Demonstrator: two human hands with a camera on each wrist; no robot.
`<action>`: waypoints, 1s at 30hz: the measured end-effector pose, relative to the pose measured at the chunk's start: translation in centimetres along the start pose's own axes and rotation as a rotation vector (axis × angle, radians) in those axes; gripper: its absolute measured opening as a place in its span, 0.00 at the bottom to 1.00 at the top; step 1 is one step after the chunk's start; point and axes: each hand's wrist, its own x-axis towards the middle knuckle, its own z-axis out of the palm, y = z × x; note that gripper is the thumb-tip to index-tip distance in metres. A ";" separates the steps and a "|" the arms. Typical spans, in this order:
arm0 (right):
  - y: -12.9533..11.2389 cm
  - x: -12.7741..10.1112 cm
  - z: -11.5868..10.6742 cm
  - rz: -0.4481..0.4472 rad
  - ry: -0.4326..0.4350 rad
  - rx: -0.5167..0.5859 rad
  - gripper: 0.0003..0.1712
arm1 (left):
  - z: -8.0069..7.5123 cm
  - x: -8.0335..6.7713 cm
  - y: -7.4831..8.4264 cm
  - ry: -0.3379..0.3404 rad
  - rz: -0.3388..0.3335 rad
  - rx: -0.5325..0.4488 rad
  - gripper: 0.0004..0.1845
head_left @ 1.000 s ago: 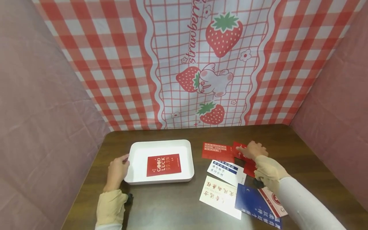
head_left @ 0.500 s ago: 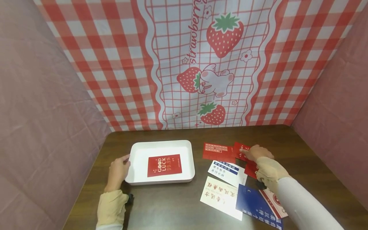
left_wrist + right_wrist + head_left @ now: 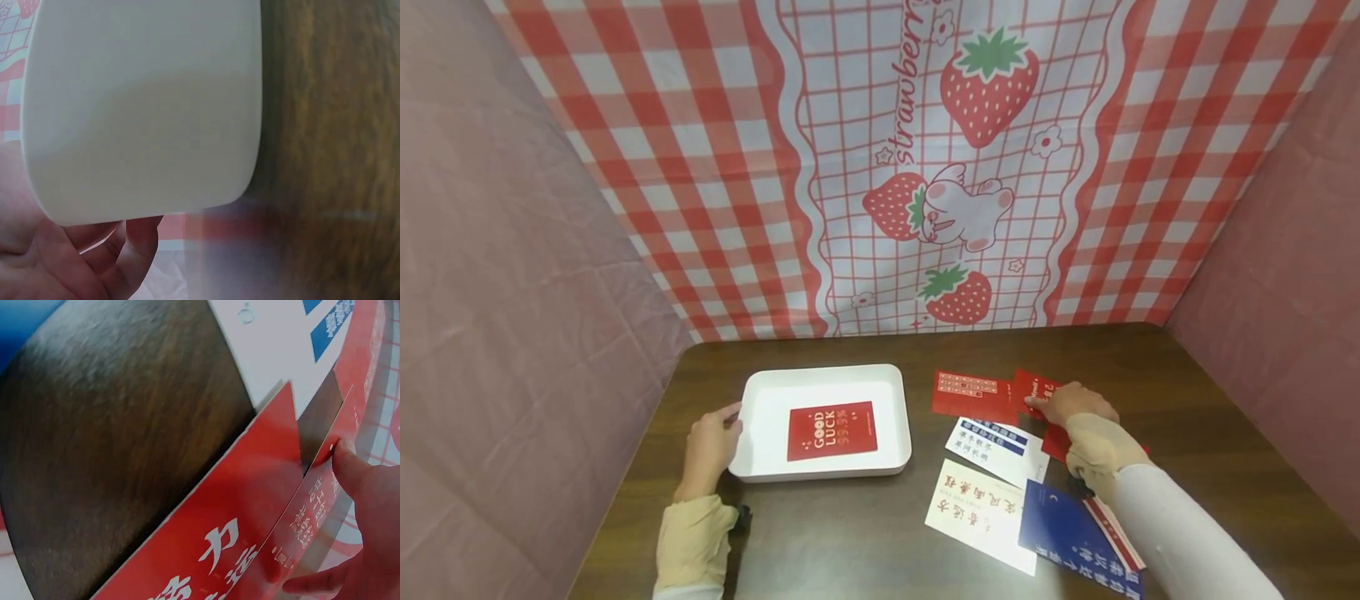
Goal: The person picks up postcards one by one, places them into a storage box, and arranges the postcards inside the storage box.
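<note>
- dark wooden table (image 3: 865, 533) under us, pink cloth on both sides, and a red checked strawberry cloth (image 3: 925, 167) hanging behind.
- our left hand (image 3: 707, 450) grips the left rim of the white tray (image 3: 820, 375), thumb on top and fingers curled under the edge, as the left wrist view shows.
- inside the tray, just right of that hand, lies a red "good luck" card (image 3: 832, 430), flat and alone.
- between our hands sit a red card with white print (image 3: 973, 394), a white card with a blue band (image 3: 996, 450) and a cream card with red characters (image 3: 973, 512).
- our right hand (image 3: 1075, 404) pinches the edge of a red card (image 3: 1036, 390), which overlaps the other red cards; its corner seems slightly lifted.
- we judge this card light, thin, bendy and slick, best taken by a free edge.
- nearer us than that hand, a blue card (image 3: 1071, 537) and a red-striped card (image 3: 1116, 533) lie partly under our right sleeve (image 3: 1180, 542); the neighbouring cards crowd the pick.
</note>
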 end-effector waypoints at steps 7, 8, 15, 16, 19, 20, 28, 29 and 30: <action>0.7 -0.2 -0.1 -0.032 0.019 -0.019 0.59 | 0.1 0.0 0.0 -0.016 -0.014 -0.004 0.21; 0.8 -0.2 -0.2 -0.040 0.021 -0.018 0.59 | 0.1 0.0 -0.1 -0.016 -0.013 -0.005 0.21; 1.6 -0.3 -0.2 -0.026 0.034 0.080 0.59 | 0.2 0.0 -0.3 -0.001 0.008 -0.004 0.21; 1.7 -0.3 -0.2 -0.027 0.045 0.094 0.59 | 0.2 0.0 -0.3 -0.001 0.009 -0.004 0.21; 1.9 -0.1 -0.2 -0.043 0.072 0.123 0.59 | 0.1 0.0 -0.3 -0.001 0.002 -0.008 0.21; 1.9 0.1 -0.3 -0.049 0.079 0.131 0.58 | 0.1 0.0 -0.3 -0.002 0.002 -0.008 0.21; 2.9 1.1 -0.8 -0.048 0.077 0.199 0.50 | 0.1 0.0 -0.2 -0.003 -0.003 -0.010 0.21; 3.1 1.2 -0.9 -0.050 0.077 0.204 0.50 | 0.1 0.0 -0.2 -0.002 -0.002 -0.010 0.21; 3.3 1.3 -0.9 -0.053 0.078 0.208 0.49 | 0.1 0.0 -0.2 0.000 0.000 -0.009 0.21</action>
